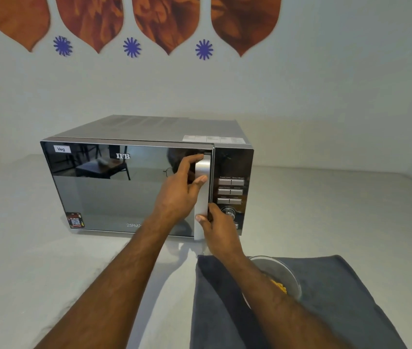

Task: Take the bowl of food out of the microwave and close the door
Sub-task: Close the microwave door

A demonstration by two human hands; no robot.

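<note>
Hands [179, 195] [216, 231] on door handle [202, 197]; bowl [284, 279] on cloth [338, 298].

Bowl [284, 275] partly hidden behind right forearm; yellow food [279, 287] only glimpsed. Model number on microwave door [114, 192] cut short by left forearm. Button labels on control panel [231, 191] too small to read. Dark cloth [338, 298] cut off at bottom edge.
</note>
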